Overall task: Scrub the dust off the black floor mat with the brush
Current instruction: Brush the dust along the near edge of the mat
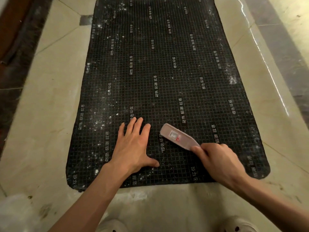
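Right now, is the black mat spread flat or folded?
Spread flat: the black mat lies open on the tiled floor, all edges showing, no folds.

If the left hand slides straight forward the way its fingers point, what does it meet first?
Only more of the black floor mat. The left hand lies flat, fingers pointing up the mat. Its line seems free; the brush in the right hand stays beside it.

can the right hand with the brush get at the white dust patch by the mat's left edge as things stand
Probably not directly: the left hand lies flat on the mat between the brush in the right hand and that dust patch. It would need lifting.
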{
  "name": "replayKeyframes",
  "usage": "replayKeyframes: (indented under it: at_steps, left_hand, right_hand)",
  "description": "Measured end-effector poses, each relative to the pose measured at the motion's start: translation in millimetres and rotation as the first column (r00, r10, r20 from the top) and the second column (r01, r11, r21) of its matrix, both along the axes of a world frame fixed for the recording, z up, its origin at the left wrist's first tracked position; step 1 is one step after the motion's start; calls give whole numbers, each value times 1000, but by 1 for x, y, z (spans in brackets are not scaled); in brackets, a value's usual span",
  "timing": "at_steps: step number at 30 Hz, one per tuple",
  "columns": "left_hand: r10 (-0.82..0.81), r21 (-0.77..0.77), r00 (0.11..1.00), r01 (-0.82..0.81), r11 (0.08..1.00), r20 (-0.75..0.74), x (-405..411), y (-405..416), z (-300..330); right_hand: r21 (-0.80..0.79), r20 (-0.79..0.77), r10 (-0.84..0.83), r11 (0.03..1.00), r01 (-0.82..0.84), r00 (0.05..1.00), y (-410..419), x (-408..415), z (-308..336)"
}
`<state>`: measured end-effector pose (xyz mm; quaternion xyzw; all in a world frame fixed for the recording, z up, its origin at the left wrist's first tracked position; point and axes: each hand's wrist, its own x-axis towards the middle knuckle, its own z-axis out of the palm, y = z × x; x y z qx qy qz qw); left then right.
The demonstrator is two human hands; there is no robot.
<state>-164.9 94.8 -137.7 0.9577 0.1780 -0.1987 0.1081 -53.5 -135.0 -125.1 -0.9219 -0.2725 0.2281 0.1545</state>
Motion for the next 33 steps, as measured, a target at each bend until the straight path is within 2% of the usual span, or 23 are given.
replayKeyframes:
  at_steps: [5,8,13,20,23,28,30,33]
  left_hand:
    - [-4,-2,1000,4,1000,21,-1,0,0]
    - [-7,5,1000,7,1000,16,-2,0,0]
    - [-5,2,1000,5,1000,14,-2,0,-2]
    - [-3,-5,1000,3,1000,12,-2,0,-1]
    - [-1,-3,1000,1,1000,13,-1,0,-2]
    - [0,6,1000,0,1000,4,0,0,-3]
    - [1,3,1000,-1,1000,4,0,0,-2]
    - [4,0,1000,-4,1000,18,-1,-1,1]
  right_hand:
    - [30,-150,14,1000,-10,989,17,-29,-6]
    - [-48,-47,-11,999,8,999,3,-12,-7]
    - [-32,51,-175,984,177,983,-26,28,-3]
    - [-2,-52,-14,1000,14,999,11,-19,-11]
    - [-18,-16,11,1000,-12,1000,9,-13,-8]
    - [4,42,-201,980,201,979,-5,18,1]
    - [4,-14,-164,986,164,986,2,5,3]
    - [-37,-70,0,999,-2,998,18,-34,2]
